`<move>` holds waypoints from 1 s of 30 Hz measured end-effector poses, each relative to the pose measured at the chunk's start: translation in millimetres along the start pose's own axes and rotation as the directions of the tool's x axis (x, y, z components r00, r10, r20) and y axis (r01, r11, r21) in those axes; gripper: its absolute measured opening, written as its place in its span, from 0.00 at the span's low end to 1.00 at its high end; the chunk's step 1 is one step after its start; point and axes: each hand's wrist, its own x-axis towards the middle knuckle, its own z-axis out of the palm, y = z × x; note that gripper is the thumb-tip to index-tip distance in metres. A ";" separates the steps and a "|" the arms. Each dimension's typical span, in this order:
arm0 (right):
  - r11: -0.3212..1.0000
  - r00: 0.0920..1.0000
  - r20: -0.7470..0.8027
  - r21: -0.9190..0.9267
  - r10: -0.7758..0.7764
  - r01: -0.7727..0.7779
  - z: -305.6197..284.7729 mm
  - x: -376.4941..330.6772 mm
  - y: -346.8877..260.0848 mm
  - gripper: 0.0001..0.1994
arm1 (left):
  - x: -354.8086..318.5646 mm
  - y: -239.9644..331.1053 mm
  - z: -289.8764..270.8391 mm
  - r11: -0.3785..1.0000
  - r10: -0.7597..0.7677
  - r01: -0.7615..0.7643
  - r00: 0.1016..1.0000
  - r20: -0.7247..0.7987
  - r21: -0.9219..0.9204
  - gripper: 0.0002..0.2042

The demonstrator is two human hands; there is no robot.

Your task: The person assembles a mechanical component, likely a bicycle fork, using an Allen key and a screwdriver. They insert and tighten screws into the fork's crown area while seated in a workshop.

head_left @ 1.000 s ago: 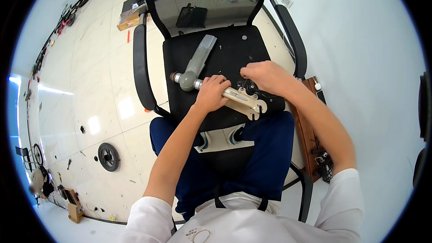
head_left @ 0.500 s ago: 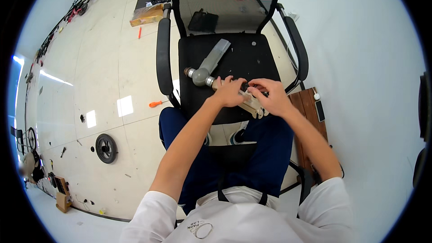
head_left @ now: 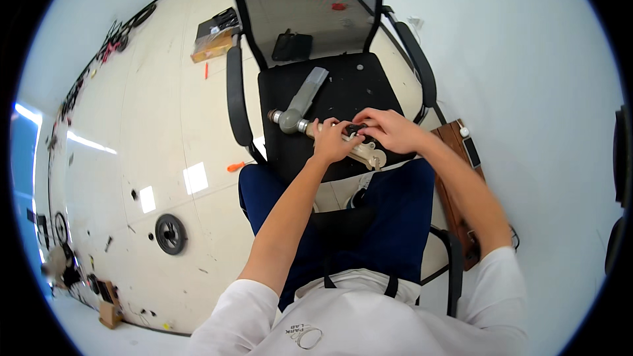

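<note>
A jointed tube assembly (head_left: 289,121) lies across the black chair seat (head_left: 280,158) before me. It has a round grey housing, a flat grey arm pointing away, and a pale end with rounded lugs (head_left: 370,156). My left hand (head_left: 332,141) is closed over its pale tube, thumb toward the right hand. Close beside it, my right hand (head_left: 394,130) has its fingertips drawn together at a small dark part on the assembly. Fingers hide most of that dark part, so its kind does not show.
The chair's armrests (head_left: 239,95) flank the seat. On the floor to the left are a black wheel (head_left: 171,234), an orange-handled tool (head_left: 235,167) and a box (head_left: 214,46). A brown wooden board (head_left: 455,194) with a phone (head_left: 471,152) on it is at the right.
The whole view has shifted a little. The assembly's lugged end has turned and shows its round face more. My right fingertips have come in closer to the left hand.
</note>
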 end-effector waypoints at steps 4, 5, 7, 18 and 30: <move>0.848 0.960 0.274 -0.522 0.063 0.093 -43.1 9.2 -21.4 0.10 | 7.4 13.6 1.7 0.999 -0.003 0.006 0.998 0.057 -0.041 0.29; 0.733 0.945 0.322 -0.655 0.050 0.184 -47.5 12.4 -26.6 0.09 | 8.8 15.3 4.2 1.000 0.005 -0.004 0.998 0.060 -0.022 0.28; 0.519 0.911 0.413 -0.778 0.001 0.353 -43.6 19.8 -26.6 0.07 | 14.6 14.9 8.6 1.000 0.025 -0.026 0.997 0.068 0.010 0.28; 0.971 0.977 -0.148 -0.205 -0.153 0.121 25.4 45.6 0.7 0.21 | 9.6 -35.6 8.6 0.998 0.055 -0.055 0.998 0.039 -0.014 0.22; 0.667 0.941 0.059 -0.690 -0.333 0.280 55.1 50.4 -6.9 0.06 | 9.6 -59.5 -4.2 0.996 0.093 -0.093 0.996 0.005 -0.015 0.23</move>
